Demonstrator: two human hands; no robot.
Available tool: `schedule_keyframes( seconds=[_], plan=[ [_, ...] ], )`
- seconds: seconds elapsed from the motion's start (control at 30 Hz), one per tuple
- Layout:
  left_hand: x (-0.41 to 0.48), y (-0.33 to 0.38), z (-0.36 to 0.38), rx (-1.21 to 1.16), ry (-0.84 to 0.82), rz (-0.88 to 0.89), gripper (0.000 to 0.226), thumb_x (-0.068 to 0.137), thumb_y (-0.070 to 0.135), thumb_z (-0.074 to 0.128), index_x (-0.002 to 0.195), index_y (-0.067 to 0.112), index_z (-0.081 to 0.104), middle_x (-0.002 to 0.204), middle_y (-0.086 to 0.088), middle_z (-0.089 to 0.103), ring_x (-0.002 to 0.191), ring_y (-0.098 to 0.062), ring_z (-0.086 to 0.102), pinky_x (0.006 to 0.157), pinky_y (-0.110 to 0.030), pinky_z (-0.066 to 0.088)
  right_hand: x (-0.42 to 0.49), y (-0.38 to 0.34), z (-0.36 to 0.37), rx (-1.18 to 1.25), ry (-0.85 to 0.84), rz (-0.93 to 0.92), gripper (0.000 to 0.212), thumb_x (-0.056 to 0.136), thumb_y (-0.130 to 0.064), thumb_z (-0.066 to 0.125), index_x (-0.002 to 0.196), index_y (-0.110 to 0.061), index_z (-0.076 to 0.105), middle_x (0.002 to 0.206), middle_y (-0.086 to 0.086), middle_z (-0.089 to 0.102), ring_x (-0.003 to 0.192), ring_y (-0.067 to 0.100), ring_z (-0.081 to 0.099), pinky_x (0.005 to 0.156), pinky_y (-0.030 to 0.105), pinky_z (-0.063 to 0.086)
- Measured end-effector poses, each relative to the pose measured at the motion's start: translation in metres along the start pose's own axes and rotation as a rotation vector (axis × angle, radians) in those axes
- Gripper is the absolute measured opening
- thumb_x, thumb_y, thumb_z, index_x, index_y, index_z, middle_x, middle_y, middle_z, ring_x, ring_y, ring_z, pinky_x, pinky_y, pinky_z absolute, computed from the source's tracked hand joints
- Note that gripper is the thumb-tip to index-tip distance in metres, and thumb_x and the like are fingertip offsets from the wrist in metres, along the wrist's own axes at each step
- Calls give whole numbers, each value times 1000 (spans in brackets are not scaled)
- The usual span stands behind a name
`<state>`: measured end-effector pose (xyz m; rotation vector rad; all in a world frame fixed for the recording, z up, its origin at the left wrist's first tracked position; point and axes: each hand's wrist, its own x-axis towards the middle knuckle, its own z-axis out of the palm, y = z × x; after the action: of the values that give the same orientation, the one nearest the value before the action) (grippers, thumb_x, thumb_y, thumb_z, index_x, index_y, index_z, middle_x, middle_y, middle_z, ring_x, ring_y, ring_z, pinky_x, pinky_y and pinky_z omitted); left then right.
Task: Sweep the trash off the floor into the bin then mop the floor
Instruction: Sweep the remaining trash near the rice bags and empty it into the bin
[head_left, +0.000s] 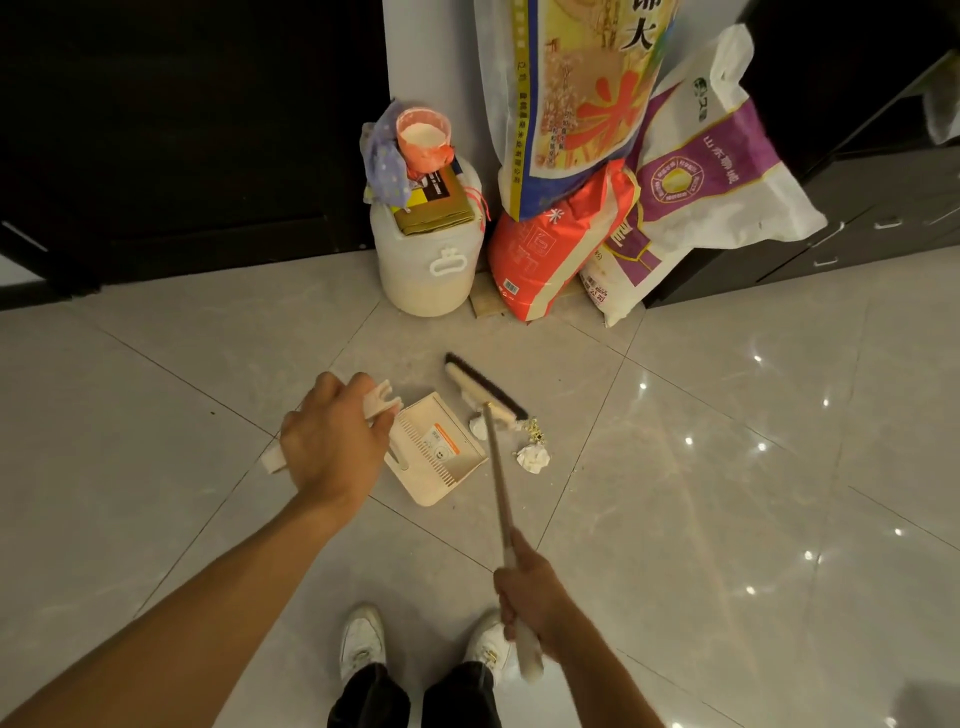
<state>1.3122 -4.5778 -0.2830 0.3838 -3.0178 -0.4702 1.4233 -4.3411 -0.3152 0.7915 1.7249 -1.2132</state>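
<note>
Head view: left hand grips the dustpan by its handle, right hand grips the broom, bristles beside crumpled paper on tiled floor.

Glossy pale tiled floor carries a cream dustpan at its middle. At the pan's two o'clock the broom rests its bristles; crumpled paper lies at three. White barrel and sacks stand at twelve, white shoes at six.

Mid-floor: dustpan, broom at its 1 o'clock, crumpled paper at 3 o'clock. At 12 o'clock: plastic drum, rice sacks on its right.
</note>
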Motion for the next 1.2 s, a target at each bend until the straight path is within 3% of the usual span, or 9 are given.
schedule_keyframes(
  seconds=[0.1,0.17,0.27,0.33,0.5,0.83,1.0,1.2],
  plan=[
    [1,-1,-2,-1,-15,3,29,85,40,80,102,22,65,88,-4,54,64,-18,46,64,-35,41,-21,17,29,-28,-50,29,78,93,-2,49,158,-37,25,107,15,63,48,9,57,47,24,50],
    [0,-1,-4,-1,-23,12,29,85,39,81,102,21,66,88,-5,54,64,-18,45,62,-34,39,-36,23,41,48,-92,29,73,92,-2,50,149,-44,34,97,15,62,45,11,55,45,24,48],
    [-2,-3,-4,-3,-18,27,30,84,38,81,103,20,67,88,-7,54,62,-19,44,61,-34,36,-56,34,46,256,-63,44,64,94,-1,52,149,-34,45,75,13,57,39,15,45,38,24,37],
    [-5,-4,-4,-6,-18,33,31,84,38,81,105,20,67,89,-7,55,62,-18,43,61,-34,36,-66,41,44,333,-26,47,65,93,4,49,149,-29,48,72,13,55,37,16,42,36,23,34],
    [-9,-17,-6,-27,-18,38,29,85,39,80,102,20,66,88,-7,54,61,-20,43,63,-36,39,-74,51,30,399,58,3,67,96,4,45,153,-32,40,54,10,49,36,19,39,34,22,33],
    [-32,-56,-23,-42,25,64,30,83,38,82,97,16,67,82,-4,49,56,-19,41,61,-35,36,-62,70,-24,388,258,-22,70,98,3,44,158,-30,30,67,11,48,44,15,43,40,25,39],
    [-32,-58,-26,-23,15,66,28,82,34,84,98,17,68,81,-2,45,57,-19,41,62,-35,36,-40,66,-23,385,209,28,71,95,6,43,158,-24,30,66,11,47,46,15,43,41,26,41],
    [-24,-54,-23,-6,17,62,27,84,35,82,98,16,68,83,-9,54,60,-20,41,63,-36,36,-38,55,31,257,42,86,85,91,5,46,161,-34,17,56,9,51,42,17,45,41,28,43]
  ],
)
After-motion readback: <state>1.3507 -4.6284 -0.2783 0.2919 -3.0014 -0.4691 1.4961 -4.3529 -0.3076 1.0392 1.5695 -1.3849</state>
